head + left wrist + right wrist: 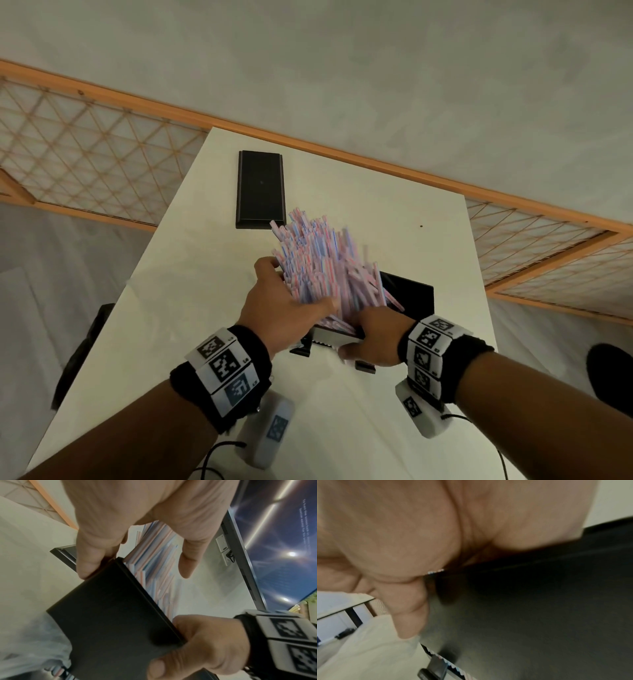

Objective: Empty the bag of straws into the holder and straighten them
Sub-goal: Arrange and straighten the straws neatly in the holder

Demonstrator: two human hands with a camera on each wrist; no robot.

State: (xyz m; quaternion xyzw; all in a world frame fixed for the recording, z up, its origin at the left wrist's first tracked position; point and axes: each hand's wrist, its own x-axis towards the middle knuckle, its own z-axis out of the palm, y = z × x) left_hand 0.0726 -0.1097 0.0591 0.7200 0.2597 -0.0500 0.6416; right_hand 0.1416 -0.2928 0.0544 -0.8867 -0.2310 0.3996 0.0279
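Note:
A black box-shaped holder (411,294) stands on the white table (205,274), tilted. A thick bundle of pink, blue and white striped straws (322,253) fans out of its top, blurred. My left hand (284,301) curls around the left side of the bundle. In the left wrist view its thumb (89,563) rests on the holder's corner (111,615), with the straws (154,555) between thumb and finger. My right hand (376,335) grips the holder's near edge. Its palm presses the dark wall (530,615). Crumpled clear plastic (34,635), perhaps the bag, lies beside the holder.
A flat black lid (260,188) lies at the far end of the table. A wooden lattice screen (85,154) runs behind. A dark chair (82,353) stands left of the table. A screen (274,547) hangs on the wall.

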